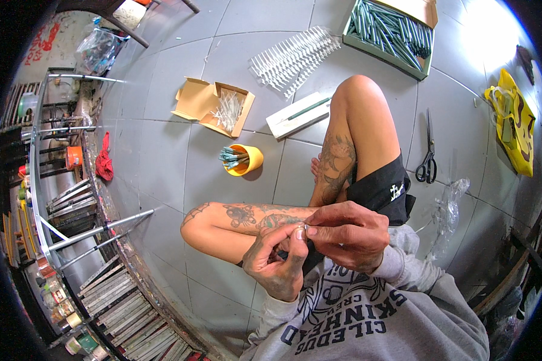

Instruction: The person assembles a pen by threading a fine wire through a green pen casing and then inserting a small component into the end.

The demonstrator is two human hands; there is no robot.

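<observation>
So, the grey tiled floor [156, 174] carries it all: a box [379, 56] of dark green sticks toward its far edge, then an open carton [194, 99] nearer the middle. The right hand [352, 234] and left hand [277, 268] meet over the lap, each pinching with thumb and fingertips. A yellow cup [253, 161] stands just off the carton's near edge. Smallest is the tiny piece [306, 226] between the fingertips; it's mostly covered, so I can't make out its shape. My take: steady it with the left, do the fine work with the right, and pinch lightly. Squeezing hard could ping it away.
</observation>
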